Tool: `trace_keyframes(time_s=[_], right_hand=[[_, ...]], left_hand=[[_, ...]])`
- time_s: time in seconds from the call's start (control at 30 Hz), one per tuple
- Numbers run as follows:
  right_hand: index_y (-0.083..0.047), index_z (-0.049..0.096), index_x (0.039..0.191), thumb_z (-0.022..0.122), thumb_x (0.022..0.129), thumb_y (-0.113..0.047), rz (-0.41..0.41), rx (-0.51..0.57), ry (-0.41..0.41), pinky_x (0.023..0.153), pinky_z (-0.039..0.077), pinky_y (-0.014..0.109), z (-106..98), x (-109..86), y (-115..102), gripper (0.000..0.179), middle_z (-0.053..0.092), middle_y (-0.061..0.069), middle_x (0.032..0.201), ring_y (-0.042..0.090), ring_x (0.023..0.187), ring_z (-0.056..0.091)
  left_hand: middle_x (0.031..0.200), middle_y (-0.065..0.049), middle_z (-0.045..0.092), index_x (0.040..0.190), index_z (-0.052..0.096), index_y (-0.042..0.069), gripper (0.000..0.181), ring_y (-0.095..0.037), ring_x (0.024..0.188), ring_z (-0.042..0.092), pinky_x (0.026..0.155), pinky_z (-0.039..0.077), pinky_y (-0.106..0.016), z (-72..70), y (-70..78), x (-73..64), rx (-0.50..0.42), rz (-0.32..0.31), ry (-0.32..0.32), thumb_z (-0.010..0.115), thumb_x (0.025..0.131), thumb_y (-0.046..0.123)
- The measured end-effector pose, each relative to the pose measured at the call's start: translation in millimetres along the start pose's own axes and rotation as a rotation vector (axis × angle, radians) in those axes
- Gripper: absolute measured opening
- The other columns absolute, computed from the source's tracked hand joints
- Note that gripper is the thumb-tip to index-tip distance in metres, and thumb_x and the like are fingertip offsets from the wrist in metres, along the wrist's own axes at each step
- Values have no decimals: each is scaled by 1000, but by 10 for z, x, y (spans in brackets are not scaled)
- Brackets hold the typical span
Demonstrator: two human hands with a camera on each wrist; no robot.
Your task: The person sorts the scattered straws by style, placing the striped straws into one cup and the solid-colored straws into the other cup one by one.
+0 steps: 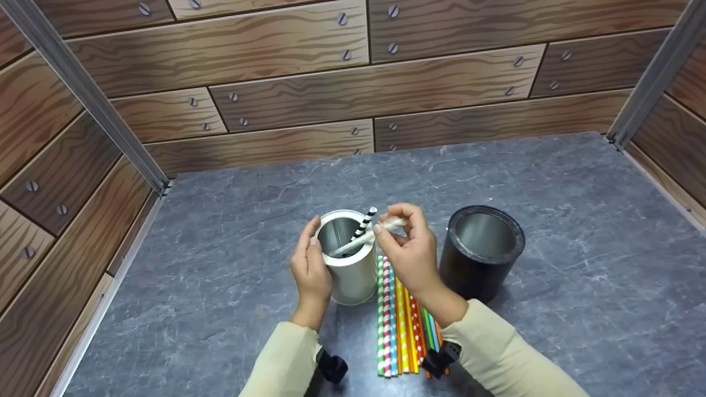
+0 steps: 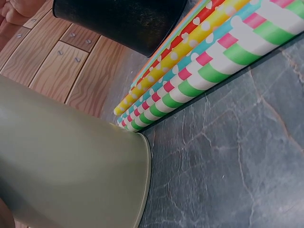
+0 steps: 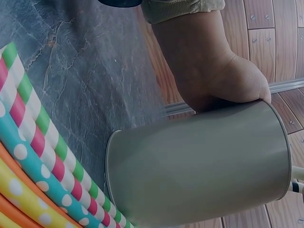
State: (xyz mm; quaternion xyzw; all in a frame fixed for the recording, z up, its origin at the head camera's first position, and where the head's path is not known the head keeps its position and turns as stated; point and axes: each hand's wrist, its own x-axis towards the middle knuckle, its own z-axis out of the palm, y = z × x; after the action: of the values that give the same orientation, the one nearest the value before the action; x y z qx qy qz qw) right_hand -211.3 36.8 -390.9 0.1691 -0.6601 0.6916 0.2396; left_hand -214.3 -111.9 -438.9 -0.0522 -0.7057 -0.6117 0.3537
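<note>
My left hand [image 1: 311, 270] grips the left side of a whitish can [image 1: 353, 284] that stands upright, fingers near its rim. In the right wrist view the palm lies against the can [image 3: 199, 161]. My right hand [image 1: 412, 251] pinches a white paper straw [image 1: 353, 244] near its upper end. That straw slants over the can's rim, its lower end inside the mouth. A black-and-white striped straw [image 1: 364, 223] leans in the same can. Just right of the can, partly under my right forearm, lies a row of colourful paper straws [image 1: 398, 331].
A black can [image 1: 479, 275] stands upright, open at the top, to the right of my right hand. The grey marbled tabletop [image 1: 220, 248] is bordered by wood-patterned walls [image 1: 292, 105] at the back and sides.
</note>
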Motion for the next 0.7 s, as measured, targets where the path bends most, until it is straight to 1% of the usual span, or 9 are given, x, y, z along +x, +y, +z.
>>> trace_keyframes(time_s=[0.13, 0.4, 0.57, 0.7], right_hand=[[10, 49, 104, 60, 80, 7, 17, -5, -17, 66, 55, 20, -5, -3, -17, 27, 56, 17, 92, 9, 85, 58], [9, 51, 102, 61, 79, 7, 32, -13, -18, 68, 56, 22, 3, -13, -20, 25, 58, 18, 91, 10, 85, 58], [8, 51, 102, 61, 79, 7, 31, -14, -22, 69, 56, 22, 5, -15, -20, 24, 58, 18, 91, 9, 85, 58], [8, 52, 101, 61, 79, 7, 30, -17, -21, 68, 56, 22, -7, -23, -27, 24, 59, 19, 91, 10, 85, 59]], left_hand=[[125, -22, 56, 123, 53, -8, 37, -31, 121, 50, 103, 40, -36, 0, -1, -6, 10, 13, 4, 33, 93, 0], [123, -22, 58, 121, 54, -9, 36, -32, 119, 51, 103, 40, -35, 8, -3, -6, 10, 28, 21, 34, 92, -2], [123, -22, 57, 122, 54, -9, 37, -32, 119, 51, 103, 41, -35, 5, -7, -1, 2, 23, 18, 34, 92, -2], [123, -22, 57, 121, 54, -9, 37, -32, 119, 51, 102, 41, -34, -1, -6, -2, 9, 37, 17, 34, 92, 0]])
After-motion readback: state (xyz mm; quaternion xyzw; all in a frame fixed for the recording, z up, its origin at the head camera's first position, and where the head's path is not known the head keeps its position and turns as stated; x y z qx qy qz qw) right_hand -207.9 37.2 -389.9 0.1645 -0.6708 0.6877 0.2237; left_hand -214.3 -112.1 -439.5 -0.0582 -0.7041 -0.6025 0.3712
